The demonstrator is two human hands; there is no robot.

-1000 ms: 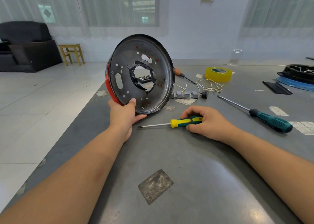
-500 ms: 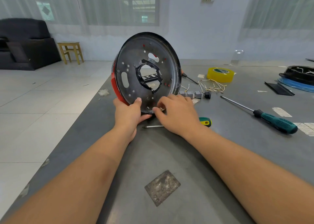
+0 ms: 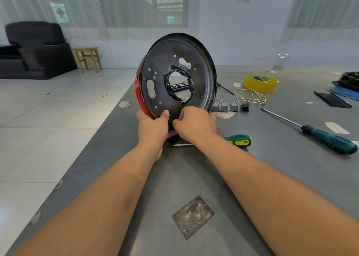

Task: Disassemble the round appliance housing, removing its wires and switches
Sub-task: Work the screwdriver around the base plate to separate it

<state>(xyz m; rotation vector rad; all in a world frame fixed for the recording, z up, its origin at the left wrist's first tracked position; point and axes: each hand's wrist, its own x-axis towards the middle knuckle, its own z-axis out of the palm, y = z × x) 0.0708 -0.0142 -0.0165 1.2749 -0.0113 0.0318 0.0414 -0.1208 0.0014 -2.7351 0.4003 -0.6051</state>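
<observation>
The round appliance housing (image 3: pixel 175 75), a black metal disc with a red outer wall and a ragged central hole, stands on edge on the grey table (image 3: pixel 194 178). My left hand (image 3: pixel 153 126) grips its lower rim, thumb on the black face. My right hand (image 3: pixel 195 123) is at the bottom rim beside it, fingertips pinched together on something small that I cannot make out. A yellow-green screwdriver (image 3: pixel 238 140) lies on the table just behind my right wrist. Removed grey switches (image 3: pixel 226 106) and loose wires (image 3: pixel 251 97) lie behind the housing.
A teal-handled screwdriver (image 3: pixel 328 139) lies to the right. A roll of yellow tape (image 3: pixel 260 83) sits at the back, and another black and blue housing (image 3: pixel 347 85) at the far right edge. The table's left edge runs diagonally beside my left arm.
My right hand let go of the yellow-green screwdriver, which stays on the table, and moved to the housing's bottom rim. The housing shifted slightly right and more upright.
</observation>
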